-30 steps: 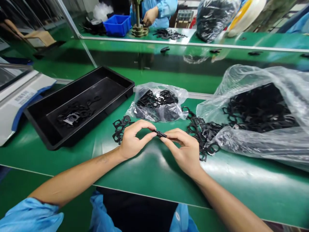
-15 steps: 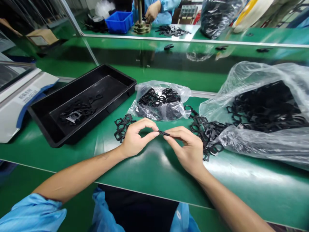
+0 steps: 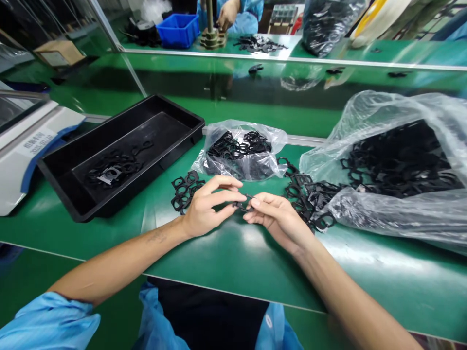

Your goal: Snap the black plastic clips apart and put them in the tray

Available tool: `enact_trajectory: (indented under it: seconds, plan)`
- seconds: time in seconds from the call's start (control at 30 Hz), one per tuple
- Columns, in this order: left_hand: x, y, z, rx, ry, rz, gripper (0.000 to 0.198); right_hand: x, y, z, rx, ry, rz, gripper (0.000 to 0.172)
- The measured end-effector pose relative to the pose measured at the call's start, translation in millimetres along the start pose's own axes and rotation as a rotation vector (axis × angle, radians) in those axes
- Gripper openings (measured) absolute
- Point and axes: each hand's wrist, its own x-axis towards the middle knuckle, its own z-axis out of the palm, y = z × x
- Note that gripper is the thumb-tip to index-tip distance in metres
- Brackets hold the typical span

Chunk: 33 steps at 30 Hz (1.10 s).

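Note:
Between my fingertips is a small black ring-shaped plastic part (image 3: 242,206), held above the green table. My left hand (image 3: 207,204) pinches its left side, and my right hand (image 3: 275,216) grips its right side; fingers cover much of it. A small cluster of similar black ring parts (image 3: 181,193) lies just beyond my left hand. To the right of my right hand, a loose heap of black parts (image 3: 304,194) spreads over the table. Beyond my hands a clear plastic bag (image 3: 268,167) holds many more such parts.
At left stands a black tray (image 3: 175,153) with some parts inside, beside a white and blue device (image 3: 44,141). A large clear bag (image 3: 386,214) full of black parts fills the right. Across the partition, a co-worker's hand (image 3: 229,14) is near a metal post and a blue bin (image 3: 178,30).
The black part has gone from edge-on to tilted, so its opening shows. My right hand has turned and lowered slightly, and my left fingers have shifted along the part.

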Motion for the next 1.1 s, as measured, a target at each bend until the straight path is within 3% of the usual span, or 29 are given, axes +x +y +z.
enact_trajectory:
  seconds: [0.1, 0.23, 0.4, 0.5, 0.9, 1.0, 1.1]
  plan:
    - [0.5, -1.5, -0.6, 0.017, 0.024, 0.035, 0.017, 1.5, 2.9, 0.2, -0.144, 0.033, -0.08, 0.037]
    - [2.1, -3.6, -1.5, 0.002, 0.076, -0.056, 0.014, 0.7, 5.1, 0.8, -0.451, 0.205, -0.445, 0.032]
    - [3.7, -0.6, -2.1, -0.015, 0.075, -0.123, 0.009, -5.3, 3.3, 1.5, -0.812, 0.166, -0.823, 0.016]
    - [2.6, 2.1, -1.5, -0.047, 0.056, -0.169, 0.007, -7.2, 4.0, 2.3, -0.936, 0.207, -0.949, 0.008]
    - [3.3, 2.8, -4.6, -0.11, -0.034, -0.159, 0.004, -8.6, 5.8, -0.5, -1.05, 0.182, -1.075, 0.009]
    - [3.1, 4.5, -3.4, -0.131, -0.047, -0.2, 0.005, -9.8, 6.6, 0.1, -1.029, 0.158, -1.005, 0.01]
    - [1.4, 3.8, 1.4, -0.247, -0.039, -0.358, 0.01, -8.2, 6.4, 1.9, -0.842, 0.182, -0.818, 0.009]
